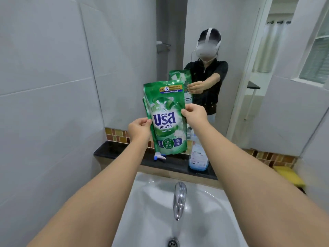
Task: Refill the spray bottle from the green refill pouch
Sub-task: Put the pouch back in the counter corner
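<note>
Holding the green refill pouch (166, 120) upright above the dark ledge (114, 151), both arms stretched forward. Left hand (139, 129) pinching the pouch's left edge about halfway up, thumb in front and fingers curled behind. Right hand (194, 114) pinching the right edge a little higher, fingers likewise closed on the film. Pouch top apparently sealed, bottom edge just clear of the ledge. Standing on the ledge to the right, just beside the pouch: the clear spray bottle (198, 157), partly hidden behind the right forearm. Lying on the ledge beneath the pouch: a white and blue spray head (159, 156). Below, the white sink (204, 211) with its chrome tap (179, 198). Behind the ledge, a mirror (204, 41) reflecting the pouch and the person.
</note>
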